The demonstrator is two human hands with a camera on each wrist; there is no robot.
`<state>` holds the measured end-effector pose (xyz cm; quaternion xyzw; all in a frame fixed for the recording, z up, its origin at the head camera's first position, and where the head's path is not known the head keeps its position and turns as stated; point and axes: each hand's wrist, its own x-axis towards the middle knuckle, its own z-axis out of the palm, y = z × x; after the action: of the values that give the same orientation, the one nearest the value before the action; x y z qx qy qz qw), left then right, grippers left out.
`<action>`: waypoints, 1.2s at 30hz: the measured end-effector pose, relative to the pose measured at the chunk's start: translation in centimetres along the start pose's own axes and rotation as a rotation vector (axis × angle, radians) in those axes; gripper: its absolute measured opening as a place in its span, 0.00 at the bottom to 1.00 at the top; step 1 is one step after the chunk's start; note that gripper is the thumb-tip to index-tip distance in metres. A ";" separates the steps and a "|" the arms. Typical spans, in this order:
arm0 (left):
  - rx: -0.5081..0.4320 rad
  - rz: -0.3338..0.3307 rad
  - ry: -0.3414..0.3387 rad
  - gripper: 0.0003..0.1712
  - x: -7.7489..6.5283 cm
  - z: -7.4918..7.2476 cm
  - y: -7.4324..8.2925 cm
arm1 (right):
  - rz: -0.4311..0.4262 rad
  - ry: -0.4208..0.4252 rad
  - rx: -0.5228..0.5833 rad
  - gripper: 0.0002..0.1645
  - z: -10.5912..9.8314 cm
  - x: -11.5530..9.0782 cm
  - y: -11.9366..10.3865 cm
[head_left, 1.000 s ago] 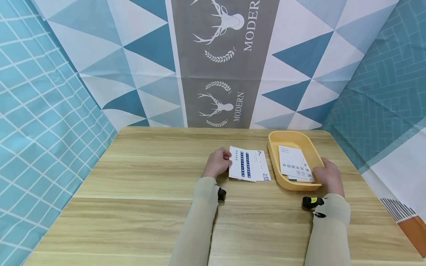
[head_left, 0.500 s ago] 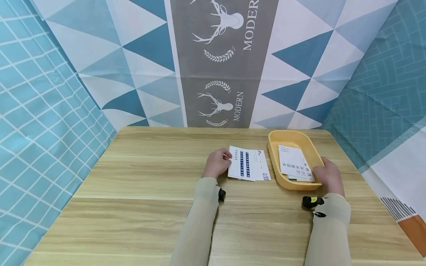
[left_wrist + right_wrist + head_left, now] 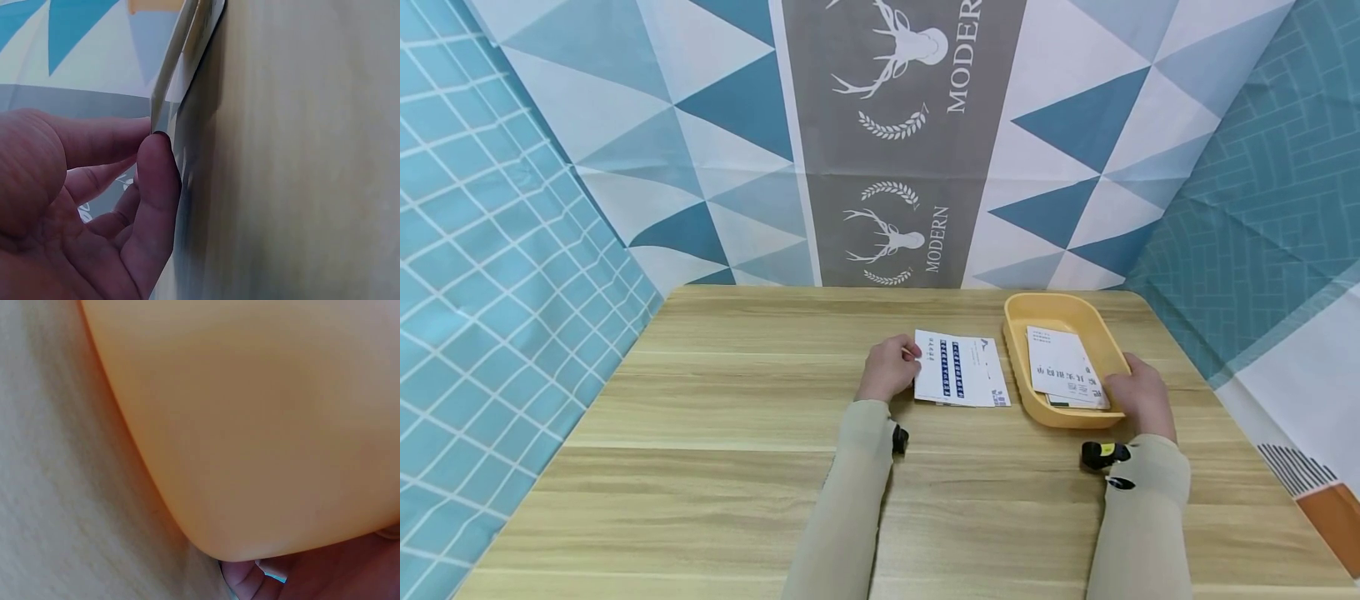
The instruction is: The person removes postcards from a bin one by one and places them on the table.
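Note:
Left of the yellow plastic basket, white cards with blue printing (image 3: 958,375) overlap one another. My left hand (image 3: 887,368) pinches the near left edge of the top card between thumb and finger. In the left wrist view, the card (image 3: 167,69) is seen edge-on at the fingertips, lifted at a slant off the wood, with another card's edge close under it. My right hand (image 3: 1142,398) grips the right rim of the basket (image 3: 1017,377) near its front corner. Several white printed cards (image 3: 1063,367) lie inside the basket. The basket's outer wall (image 3: 250,437) fills the right wrist view.
The basket and cards stand on a wood-grain table (image 3: 760,467), toward its far edge. Behind rises a patterned cloth backdrop (image 3: 737,150) with triangles and deer heads. Blue tiled cloth (image 3: 497,275) hangs at the left. Dark wrist cameras (image 3: 1102,456) sit on both sleeves.
The top card has shifted slightly in the left hand, and the pinkish edge beneath it no longer shows. The right hand and basket have stayed in place.

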<state>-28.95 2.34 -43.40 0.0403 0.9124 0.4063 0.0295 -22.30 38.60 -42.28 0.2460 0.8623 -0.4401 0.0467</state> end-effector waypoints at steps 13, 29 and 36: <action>0.085 -0.016 0.023 0.05 -0.1 0.2 0.0 | -0.003 -0.001 -0.009 0.44 0.0 -0.1 -0.1; 0.173 -0.057 0.013 0.06 -0.3 0.1 0.6 | -0.006 0.000 -0.007 0.44 0.0 -0.2 0.0; 0.207 -0.060 0.018 0.06 -0.3 0.3 0.5 | -0.012 0.003 -0.016 0.43 0.0 -0.2 0.0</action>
<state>-28.62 2.90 -43.24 0.0124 0.9505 0.3090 0.0293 -22.16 38.54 -42.19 0.2411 0.8673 -0.4332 0.0446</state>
